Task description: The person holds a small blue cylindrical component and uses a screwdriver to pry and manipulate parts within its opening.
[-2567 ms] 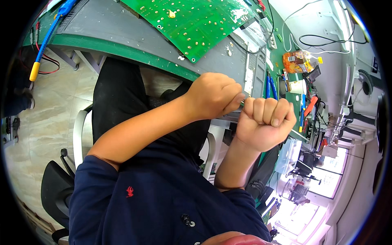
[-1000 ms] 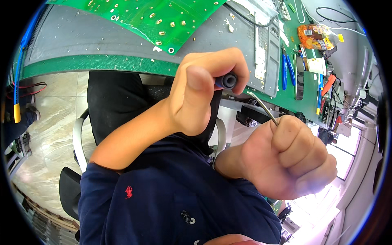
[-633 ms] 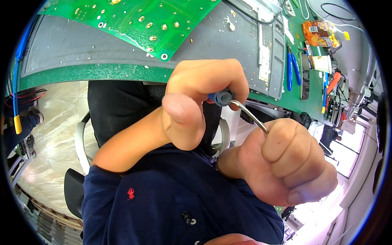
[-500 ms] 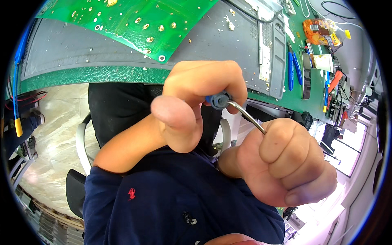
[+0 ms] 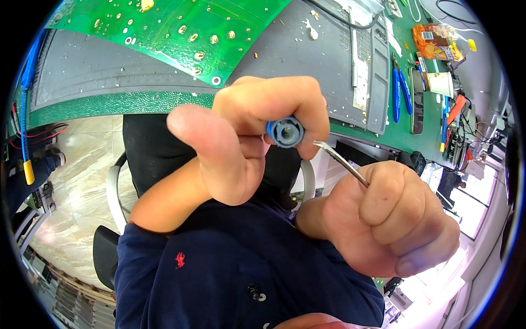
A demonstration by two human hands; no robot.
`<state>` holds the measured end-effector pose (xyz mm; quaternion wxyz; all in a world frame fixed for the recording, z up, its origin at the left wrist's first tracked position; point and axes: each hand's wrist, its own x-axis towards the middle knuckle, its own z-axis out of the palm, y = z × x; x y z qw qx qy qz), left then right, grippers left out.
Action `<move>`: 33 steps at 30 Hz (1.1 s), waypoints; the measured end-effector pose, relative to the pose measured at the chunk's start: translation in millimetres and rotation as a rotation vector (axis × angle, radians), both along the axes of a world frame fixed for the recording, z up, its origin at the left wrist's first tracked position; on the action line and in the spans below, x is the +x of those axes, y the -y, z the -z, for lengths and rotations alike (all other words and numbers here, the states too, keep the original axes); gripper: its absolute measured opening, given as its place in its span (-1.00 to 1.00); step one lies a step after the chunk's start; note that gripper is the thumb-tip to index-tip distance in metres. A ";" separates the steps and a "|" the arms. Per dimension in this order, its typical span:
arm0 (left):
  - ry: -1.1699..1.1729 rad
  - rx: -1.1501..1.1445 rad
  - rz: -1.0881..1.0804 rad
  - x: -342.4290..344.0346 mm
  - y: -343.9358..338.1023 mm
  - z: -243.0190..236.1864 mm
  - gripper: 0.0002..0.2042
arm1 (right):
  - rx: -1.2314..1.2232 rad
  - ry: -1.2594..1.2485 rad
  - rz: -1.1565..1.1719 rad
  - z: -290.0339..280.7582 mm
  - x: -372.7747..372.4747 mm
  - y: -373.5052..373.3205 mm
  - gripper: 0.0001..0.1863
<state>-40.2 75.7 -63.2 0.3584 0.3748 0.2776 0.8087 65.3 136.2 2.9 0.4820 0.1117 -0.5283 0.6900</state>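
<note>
My left hand is curled around a short, hollow blue cylinder. Its round open end with a grey inner ring points toward me, and my thumb stands away from it. In my right fist is a slim metal tool with a bent, pointed tip; the rest of it is hidden in my palm. That tip lies just right of the cylinder, apart from its opening and close to my left index finger. Both hands are in the air in front of the bench's near edge.
A green circuit board lies on a grey work mat with scattered crumbs. Blue-handled pliers, a phone, a paper cup and an orange drink bottle are on the right. A blue cable hangs at the left.
The metal tool's tip has come out of the cylinder's opening and moved right with my right hand. My left thumb has lifted outward, and the cylinder's end has turned more toward me.
</note>
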 end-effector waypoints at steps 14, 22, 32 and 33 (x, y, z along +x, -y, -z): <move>-0.163 0.027 -0.148 5.0 -11.9 4.7 -0.68 | 0.034 0.037 0.371 5.2 10.0 -23.1 -0.67; -0.572 -0.029 -0.244 -13.2 -8.2 1.9 -0.64 | 0.219 0.243 0.235 12.2 42.8 -75.6 -0.22; -0.352 -0.137 -0.190 2.6 -13.2 -2.0 -0.70 | 0.418 0.418 0.880 15.7 19.9 -74.6 -0.49; -0.336 -0.148 -0.172 3.2 -13.0 -3.1 -0.70 | 0.374 0.395 0.833 13.8 18.7 -71.8 -0.49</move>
